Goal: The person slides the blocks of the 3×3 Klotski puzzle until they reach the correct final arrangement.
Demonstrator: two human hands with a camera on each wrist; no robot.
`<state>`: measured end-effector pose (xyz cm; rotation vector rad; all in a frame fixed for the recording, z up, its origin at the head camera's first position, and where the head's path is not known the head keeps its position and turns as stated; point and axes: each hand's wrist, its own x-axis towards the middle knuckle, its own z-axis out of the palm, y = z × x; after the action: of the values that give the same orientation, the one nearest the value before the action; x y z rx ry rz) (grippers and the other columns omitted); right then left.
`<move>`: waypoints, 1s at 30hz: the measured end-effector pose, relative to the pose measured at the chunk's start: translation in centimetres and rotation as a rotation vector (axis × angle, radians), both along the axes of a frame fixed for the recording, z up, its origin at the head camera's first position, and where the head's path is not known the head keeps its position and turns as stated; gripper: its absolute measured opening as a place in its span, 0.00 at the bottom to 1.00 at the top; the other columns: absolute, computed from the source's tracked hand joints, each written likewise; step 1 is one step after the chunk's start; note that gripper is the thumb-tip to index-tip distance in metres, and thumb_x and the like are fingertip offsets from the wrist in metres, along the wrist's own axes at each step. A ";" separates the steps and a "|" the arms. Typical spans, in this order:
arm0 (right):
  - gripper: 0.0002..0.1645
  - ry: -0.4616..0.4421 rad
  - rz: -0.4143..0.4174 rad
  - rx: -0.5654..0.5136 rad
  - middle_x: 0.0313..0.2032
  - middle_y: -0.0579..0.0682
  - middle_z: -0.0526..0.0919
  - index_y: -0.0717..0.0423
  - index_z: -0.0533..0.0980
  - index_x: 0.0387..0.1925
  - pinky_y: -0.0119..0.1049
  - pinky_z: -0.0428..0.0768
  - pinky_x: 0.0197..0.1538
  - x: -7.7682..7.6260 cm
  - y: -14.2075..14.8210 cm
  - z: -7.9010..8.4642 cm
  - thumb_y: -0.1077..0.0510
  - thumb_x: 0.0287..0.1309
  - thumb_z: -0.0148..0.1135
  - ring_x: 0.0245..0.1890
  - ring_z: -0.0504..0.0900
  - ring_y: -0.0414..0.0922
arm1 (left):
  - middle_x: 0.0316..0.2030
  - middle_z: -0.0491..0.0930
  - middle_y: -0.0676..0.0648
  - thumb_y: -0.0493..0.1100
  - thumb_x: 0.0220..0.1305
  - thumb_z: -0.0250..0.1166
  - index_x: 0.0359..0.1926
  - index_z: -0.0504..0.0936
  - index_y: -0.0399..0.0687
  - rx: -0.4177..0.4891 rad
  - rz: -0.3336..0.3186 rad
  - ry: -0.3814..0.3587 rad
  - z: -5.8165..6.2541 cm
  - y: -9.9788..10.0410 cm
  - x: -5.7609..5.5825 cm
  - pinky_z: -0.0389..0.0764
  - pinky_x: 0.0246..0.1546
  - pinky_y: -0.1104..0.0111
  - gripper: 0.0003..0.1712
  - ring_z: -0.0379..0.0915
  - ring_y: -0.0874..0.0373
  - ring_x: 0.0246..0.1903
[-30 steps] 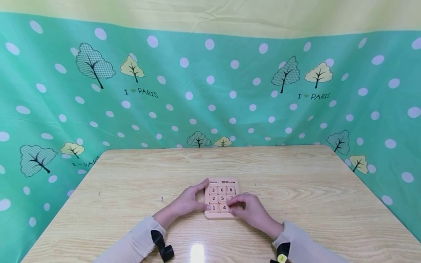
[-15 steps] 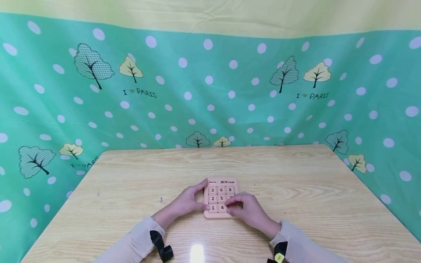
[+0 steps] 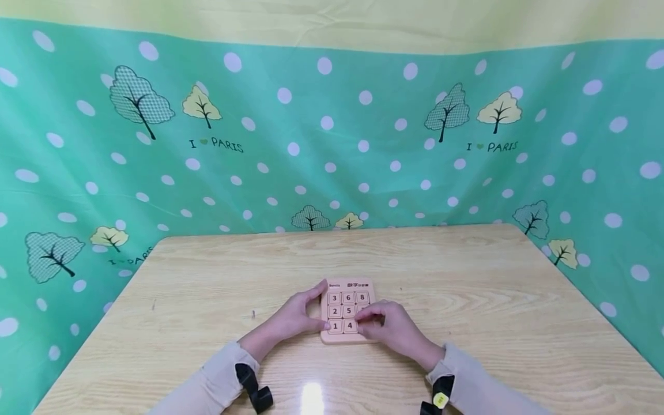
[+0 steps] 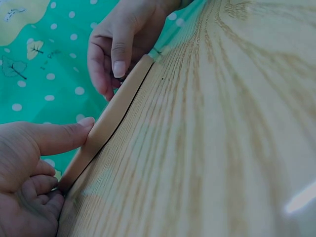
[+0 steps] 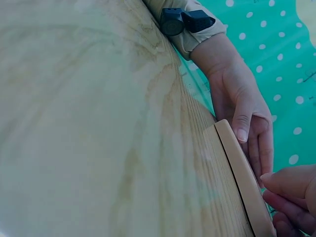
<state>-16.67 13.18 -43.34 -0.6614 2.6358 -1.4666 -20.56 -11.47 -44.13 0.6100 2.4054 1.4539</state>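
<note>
A light pink number sliding puzzle (image 3: 342, 340) lies flat on the wooden table, its tiles numbered. My left hand (image 3: 293, 314) grips its left side, thumb at the lower left and a finger up by the top corner. In the left wrist view that thumb sits on the puzzle's edge (image 4: 111, 118). Over the lower right of the board, my right hand (image 3: 391, 325) has bent fingers, thumb and forefinger tips close together beside the 4 tile (image 3: 350, 326). The hand partly covers the 7 tile and hides the lower right corner; I cannot tell whether it pinches a tile.
Bare wood of the table (image 3: 207, 288) surrounds the puzzle. A green dotted cloth (image 3: 332, 144) hangs behind and at both sides. Black wrist cameras, one at the left cuff (image 3: 256, 395), are strapped over the pale sleeves.
The 4 tile has slid slightly left, into line under the 5, and my right fingertips have shifted left with it. My left hand keeps its grip on the puzzle.
</note>
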 end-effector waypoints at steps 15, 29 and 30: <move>0.16 -0.023 -0.109 -0.006 0.39 0.47 0.83 0.55 0.82 0.41 0.33 0.75 0.44 -1.1 0.9 0.0 0.64 0.45 0.69 0.39 0.75 0.44 | 0.71 0.53 0.43 0.39 0.45 0.75 0.70 0.54 0.39 0.015 0.005 -0.007 0.0 0.1 -0.2 0.45 0.70 0.54 0.54 0.43 0.47 0.71; 0.14 0.022 -0.197 0.016 0.39 0.46 0.85 0.52 0.83 0.37 0.34 0.74 0.43 -1.8 1.3 -0.8 0.64 0.45 0.70 0.38 0.76 0.42 | 0.71 0.52 0.44 0.42 0.45 0.75 0.71 0.53 0.39 -0.002 0.001 -0.005 0.1 0.0 0.0 0.45 0.70 0.55 0.55 0.44 0.48 0.71; 0.14 0.015 -0.198 0.014 0.39 0.46 0.85 0.52 0.83 0.37 0.34 0.74 0.43 -1.8 1.3 -0.8 0.64 0.45 0.70 0.38 0.76 0.42 | 0.71 0.52 0.44 0.42 0.45 0.75 0.71 0.53 0.39 -0.006 0.003 -0.005 0.1 0.0 0.0 0.45 0.70 0.55 0.55 0.44 0.48 0.71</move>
<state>-18.49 14.52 -44.16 -0.4224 2.7899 -1.4931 -20.56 -11.46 -44.04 0.6009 2.4068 1.4470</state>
